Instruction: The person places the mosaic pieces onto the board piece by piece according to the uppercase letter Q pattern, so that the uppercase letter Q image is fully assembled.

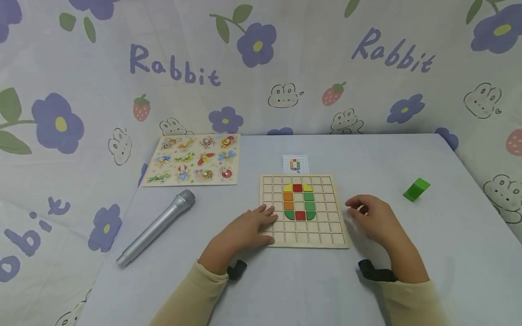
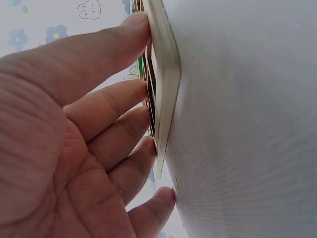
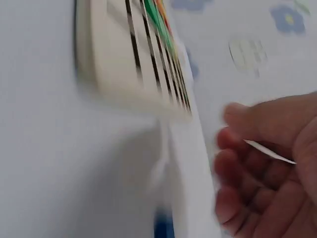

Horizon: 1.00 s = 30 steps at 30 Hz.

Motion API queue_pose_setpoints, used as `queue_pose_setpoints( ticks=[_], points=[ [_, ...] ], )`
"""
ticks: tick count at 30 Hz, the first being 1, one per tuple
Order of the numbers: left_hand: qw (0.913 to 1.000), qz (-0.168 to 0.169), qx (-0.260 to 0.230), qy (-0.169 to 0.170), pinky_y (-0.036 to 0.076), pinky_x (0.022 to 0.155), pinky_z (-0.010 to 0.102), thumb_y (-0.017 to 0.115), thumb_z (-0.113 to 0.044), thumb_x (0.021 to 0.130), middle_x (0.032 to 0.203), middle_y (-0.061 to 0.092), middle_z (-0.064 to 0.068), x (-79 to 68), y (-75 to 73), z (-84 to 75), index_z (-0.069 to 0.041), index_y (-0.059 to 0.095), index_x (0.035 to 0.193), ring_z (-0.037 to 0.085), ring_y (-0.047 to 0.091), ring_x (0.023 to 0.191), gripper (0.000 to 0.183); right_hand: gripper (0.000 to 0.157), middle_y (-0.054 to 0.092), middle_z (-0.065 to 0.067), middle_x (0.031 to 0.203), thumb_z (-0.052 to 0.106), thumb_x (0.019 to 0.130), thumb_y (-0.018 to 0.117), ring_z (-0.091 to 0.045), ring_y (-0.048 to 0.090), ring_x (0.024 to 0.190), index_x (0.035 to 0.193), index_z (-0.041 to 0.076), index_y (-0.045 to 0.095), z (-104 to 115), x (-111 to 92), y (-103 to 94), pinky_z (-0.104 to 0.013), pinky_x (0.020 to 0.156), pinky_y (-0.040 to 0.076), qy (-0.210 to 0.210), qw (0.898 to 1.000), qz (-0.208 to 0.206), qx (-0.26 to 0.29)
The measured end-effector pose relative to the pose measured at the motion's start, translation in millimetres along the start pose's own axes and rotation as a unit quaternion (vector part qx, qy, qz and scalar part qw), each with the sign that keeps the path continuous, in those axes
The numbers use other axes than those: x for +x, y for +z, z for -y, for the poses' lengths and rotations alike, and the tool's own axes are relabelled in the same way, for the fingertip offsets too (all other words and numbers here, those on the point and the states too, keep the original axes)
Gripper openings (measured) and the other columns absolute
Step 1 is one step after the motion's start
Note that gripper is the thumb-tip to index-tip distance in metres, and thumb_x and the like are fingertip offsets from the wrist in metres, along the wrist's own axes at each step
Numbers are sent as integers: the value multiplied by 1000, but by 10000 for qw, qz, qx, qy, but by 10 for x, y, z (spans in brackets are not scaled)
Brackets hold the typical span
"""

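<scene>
A square wooden grid board (image 1: pixel 285 235) lies on the table, with a ring of red, yellow, orange and green pieces (image 1: pixel 309 197) set in it. My left hand (image 1: pixel 246 231) rests at the board's left edge, fingers extended; in the left wrist view the thumb and several fingertips (image 2: pixel 141 91) touch the board's rim (image 2: pixel 166 74). To the right of the board, my right hand (image 1: pixel 373 219) hovers apart from it. Its fingers are loosely bent, with no object visible between them. A blurred dark blue shape (image 3: pixel 163 225) shows at the bottom of the right wrist view; its kind is unclear.
Behind the board lies a small card (image 1: pixel 302 158) printed with a coloured ring and a blue mark. A wooden insect puzzle (image 1: pixel 191 147) lies back left, above a silver microphone (image 1: pixel 155 228). At far right sits a green block (image 1: pixel 417 189).
</scene>
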<state>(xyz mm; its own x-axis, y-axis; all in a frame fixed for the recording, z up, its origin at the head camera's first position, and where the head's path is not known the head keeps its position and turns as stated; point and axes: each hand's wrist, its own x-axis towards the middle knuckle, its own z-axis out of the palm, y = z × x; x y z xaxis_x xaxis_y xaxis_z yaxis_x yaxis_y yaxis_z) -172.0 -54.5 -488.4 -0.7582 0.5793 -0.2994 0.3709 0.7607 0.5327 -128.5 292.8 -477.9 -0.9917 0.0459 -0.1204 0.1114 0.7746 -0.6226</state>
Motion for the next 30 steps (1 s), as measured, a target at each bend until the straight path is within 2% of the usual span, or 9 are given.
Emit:
queue_pose_setpoints(
  ticks=[4,7,10,13,19,27,30],
  points=[
    [10000,28,6,23,21,139,47,82,-29,100,177,38,-3,0,-7,-26,-19,55,162,21,23,170,69,30,72,-16,112,22,108,66,-27,64,96,129,1,71,-350,-192,-160,-32,69,54,337,9988,248,-248],
    [10000,26,-14,8,21,139,48,82,-29,100,177,37,-3,-4,-21,-41,-19,54,163,21,23,170,69,31,74,-13,108,24,107,70,-26,63,94,127,1,73,-520,-315,-187,-32,72,54,451,9984,204,-266],
    [10000,22,-48,-15,20,139,48,82,-29,100,177,38,-3,-8,-26,-46,-19,54,163,21,22,170,69,32,71,-9,102,24,101,78,-24,60,92,124,1,75,-601,-418,-167,-31,72,52,377,9988,61,-291],
    [9999,38,-79,-56,20,139,49,82,-29,99,177,39,-4,-7,-17,-42,-19,55,162,21,22,170,69,30,68,-6,98,20,97,83,-23,59,90,120,2,76,-621,-489,-125,-30,71,50,287,9988,-99,-386],
    [9999,18,-138,-85,21,139,49,83,-29,99,176,39,-4,-3,3,-19,-19,56,162,22,23,170,70,22,68,-9,95,18,98,81,-26,59,90,112,2,76,-575,-508,-55,-34,71,49,379,9972,-350,-535],
    [10000,10,-90,-31,21,139,49,82,-29,99,176,39,-3,4,13,1,-19,55,162,22,23,170,69,21,68,-9,94,21,99,79,-25,59,88,107,2,74,-482,-448,-35,-33,69,49,495,9970,-179,-573],
    [10000,37,-68,-36,20,139,49,82,-30,99,177,38,-4,10,6,-3,-20,55,163,21,22,170,70,20,67,-8,94,22,99,78,-24,58,85,106,4,73,-334,-433,-52,-33,65,48,490,9973,-82,-547]
  ],
)
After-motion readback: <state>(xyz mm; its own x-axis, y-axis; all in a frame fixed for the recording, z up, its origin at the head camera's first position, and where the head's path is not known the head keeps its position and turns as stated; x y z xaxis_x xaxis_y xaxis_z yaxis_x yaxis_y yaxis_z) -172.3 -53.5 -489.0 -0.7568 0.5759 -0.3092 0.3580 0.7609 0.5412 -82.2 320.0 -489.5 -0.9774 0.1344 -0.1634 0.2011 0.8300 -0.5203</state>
